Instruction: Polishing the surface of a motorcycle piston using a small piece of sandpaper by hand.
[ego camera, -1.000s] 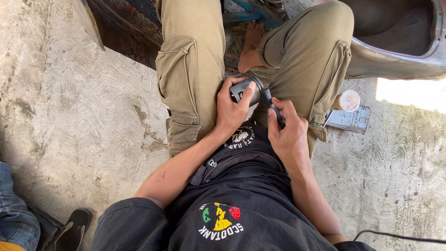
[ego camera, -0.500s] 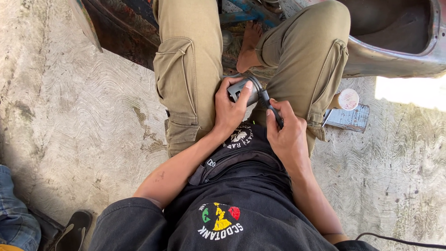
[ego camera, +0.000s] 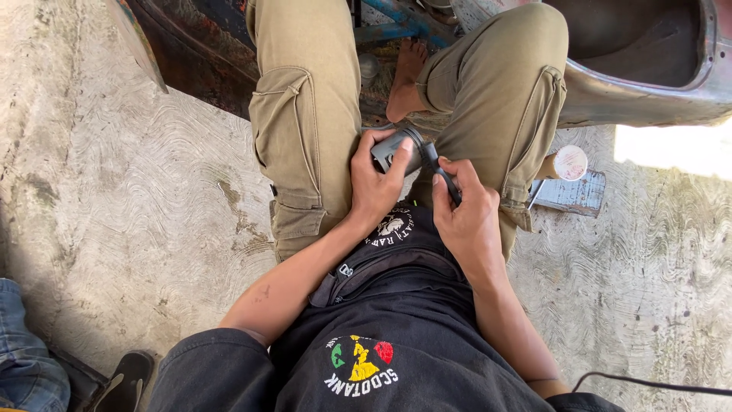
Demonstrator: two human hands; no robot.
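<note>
The small grey and black power tool (ego camera: pixel 400 150), a rounded metal and plastic body with a dark disc-like edge, lies low between the person's knees, just above the lap. The left hand (ego camera: pixel 375 183) is closed around its grey body from the near left side; the thumb lies over the top and the fingers curl under it, so the grip is firm. The right hand (ego camera: pixel 465 214) is closed on the black handle part (ego camera: pixel 446 179), which comes out of the tool toward the near right; the forefinger lies along it, the other fingers are wrapped around.

The far end of the tool is hard to make out, because the left thumb covers it and the shadow between the khaki cargo trousers (ego camera: pixel 309 122) is dark (what the disc really is, I cannot tell). One bare foot (ego camera: pixel 404 76) shows beyond the tool. A rusty curved metal shell (ego camera: pixel 648 84) is cut off at the far right edge. A thin black cable (ego camera: pixel 648 381) leaves the picture at the near right.

To the right of the knee stand a white-topped round can (ego camera: pixel 568 162) and a flat grey block (ego camera: pixel 572 194), near the right hand but apart from it. The pale concrete floor (ego camera: pixel 130 214) on the left gives wide room. At the near left corner, a black sandal (ego camera: pixel 126 378) and the blue denim leg (ego camera: pixel 27 358) of another person are partly cut off.
</note>
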